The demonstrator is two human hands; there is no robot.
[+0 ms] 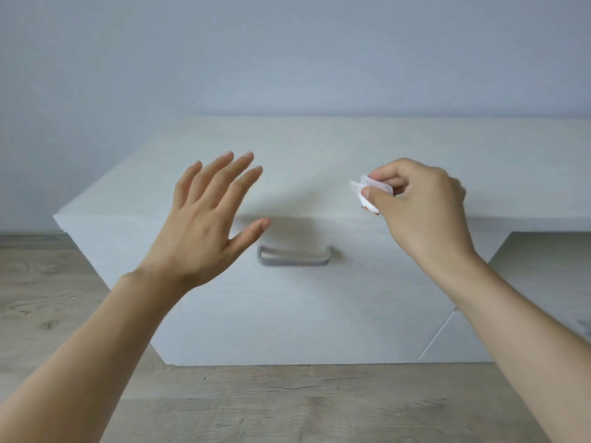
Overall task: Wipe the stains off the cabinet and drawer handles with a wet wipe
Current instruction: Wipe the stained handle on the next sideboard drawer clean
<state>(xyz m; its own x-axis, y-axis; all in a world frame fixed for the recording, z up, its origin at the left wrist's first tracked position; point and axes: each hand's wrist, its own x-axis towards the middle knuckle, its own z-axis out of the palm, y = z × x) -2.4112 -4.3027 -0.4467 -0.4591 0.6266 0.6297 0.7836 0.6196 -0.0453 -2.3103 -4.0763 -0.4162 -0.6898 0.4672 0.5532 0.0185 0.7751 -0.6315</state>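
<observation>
White wipe (371, 195) pinched in right hand (419, 206)

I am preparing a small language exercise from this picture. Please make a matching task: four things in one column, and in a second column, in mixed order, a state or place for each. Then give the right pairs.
Column one:
1. left hand
2. right hand
3. wet wipe
4. drawer handle

Column two:
A. grey, on the front of the white cabinet, touched by nothing
B. crumpled, white, with a reddish mark at its lower edge
C. fingers spread, holding nothing
D. fingers curled, pinching something white

Pairs: 1-C, 2-D, 3-B, 4-A
</observation>
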